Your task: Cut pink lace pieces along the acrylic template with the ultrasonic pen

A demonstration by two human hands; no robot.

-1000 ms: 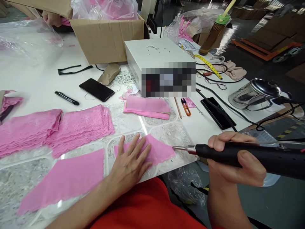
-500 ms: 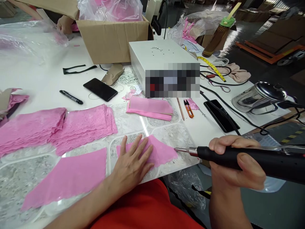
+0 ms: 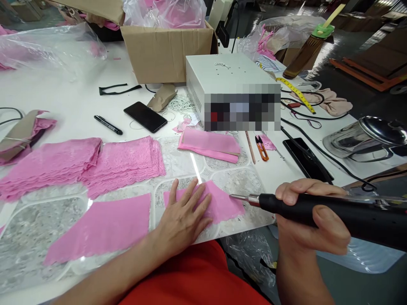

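My left hand (image 3: 186, 214) lies flat, fingers spread, on a cut piece of thin pink fabric (image 3: 219, 205) near the table's front edge. My right hand (image 3: 313, 216) is wrapped round a thick black handheld tool (image 3: 292, 205) with a slim metal tip. That tip points left, at the upper right edge of the fabric piece; whether it touches the cloth I cannot tell. A second pink fabric piece (image 3: 108, 224) lies flat left of my left hand. Behind it are two stacks of pink lace fabric (image 3: 130, 163). A folded pink bundle (image 3: 210, 145) sits beyond my left hand.
A grey-white metal box (image 3: 229, 74) stands at the back beside a cardboard box (image 3: 168, 53). Orange thread snips (image 3: 261, 148), two phones (image 3: 145, 117) and a marker (image 3: 108, 125) lie around. Cables (image 3: 330, 150) run at right near a steel-lidded jug (image 3: 365, 137).
The view has turned slightly left, so most things sit further right in the picture. The tool's tip has shifted left along the fabric's edge. My left hand stays on the fabric.
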